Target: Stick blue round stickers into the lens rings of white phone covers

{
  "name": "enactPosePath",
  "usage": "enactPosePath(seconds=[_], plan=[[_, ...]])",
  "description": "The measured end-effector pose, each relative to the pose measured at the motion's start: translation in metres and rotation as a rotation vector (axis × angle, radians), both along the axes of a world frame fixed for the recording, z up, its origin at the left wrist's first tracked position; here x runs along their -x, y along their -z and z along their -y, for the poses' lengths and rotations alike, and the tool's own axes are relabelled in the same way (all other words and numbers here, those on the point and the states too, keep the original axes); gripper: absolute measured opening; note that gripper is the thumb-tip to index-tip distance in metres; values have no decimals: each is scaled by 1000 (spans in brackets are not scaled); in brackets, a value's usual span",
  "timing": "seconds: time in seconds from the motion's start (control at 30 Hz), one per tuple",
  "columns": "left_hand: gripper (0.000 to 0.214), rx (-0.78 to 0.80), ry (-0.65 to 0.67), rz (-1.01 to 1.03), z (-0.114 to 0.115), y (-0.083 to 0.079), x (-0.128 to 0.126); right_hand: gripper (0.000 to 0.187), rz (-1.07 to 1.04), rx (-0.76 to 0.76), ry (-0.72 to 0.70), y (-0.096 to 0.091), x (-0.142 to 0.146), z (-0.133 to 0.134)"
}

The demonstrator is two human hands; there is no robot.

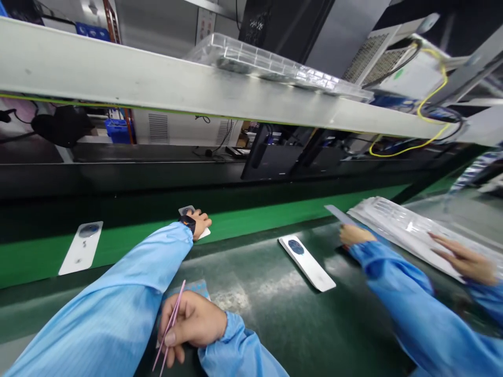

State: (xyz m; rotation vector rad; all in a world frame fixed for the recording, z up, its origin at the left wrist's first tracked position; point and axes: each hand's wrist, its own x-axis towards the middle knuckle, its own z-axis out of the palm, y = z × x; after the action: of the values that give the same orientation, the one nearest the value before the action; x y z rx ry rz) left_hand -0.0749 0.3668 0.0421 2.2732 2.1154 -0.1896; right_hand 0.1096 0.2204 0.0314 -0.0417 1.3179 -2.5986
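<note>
Left hand (199, 222) rests on white plate (187, 211) at near edge of the belt (275, 212), grip I can't tell, my right hand (192, 320) pinching pink tweezers (177, 301) by front edge of the table (283, 319).

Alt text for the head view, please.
The person's left hand rests on a white plate on the green conveyor belt, while the right hand holds pink tweezers over the dark table. Nearby, a co-worker's hand touches stacked clear trays. A second white plate lies on the table between them.

no text can be read; the wall notice (205, 23) is too blurred.
</note>
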Motion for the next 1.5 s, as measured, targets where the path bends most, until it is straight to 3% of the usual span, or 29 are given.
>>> enactPosePath(seconds=[0.23,0.37,0.67,0.9,0.97,1.13,1.27,1.4,1.5], plan=[[47,1,12,24,17,-7,24,71,20,-85,118,-30,-21,-8],[43,-1,-2,45,35,-15,43,63,58,-101,199,-42,-30,-7],[37,-5,-27,12,83,-30,90,73,-55,-106,129,-14,-2,-9],[33,51,-24,-2,111,-36,131,73,-39,-86,125,-18,4,-9],[33,55,-32,-4,113,-36,135,68,-14,-90,136,-26,3,-7],[38,51,-57,3,118,-36,140,33,184,-156,281,-59,-7,0],[34,49,-92,18,127,-39,143,30,271,-173,313,-79,-11,5],[23,44,-182,29,137,-48,148,26,184,-148,310,-74,-8,5],[34,40,-342,20,147,-62,159,31,87,-131,307,-59,-2,-1]])
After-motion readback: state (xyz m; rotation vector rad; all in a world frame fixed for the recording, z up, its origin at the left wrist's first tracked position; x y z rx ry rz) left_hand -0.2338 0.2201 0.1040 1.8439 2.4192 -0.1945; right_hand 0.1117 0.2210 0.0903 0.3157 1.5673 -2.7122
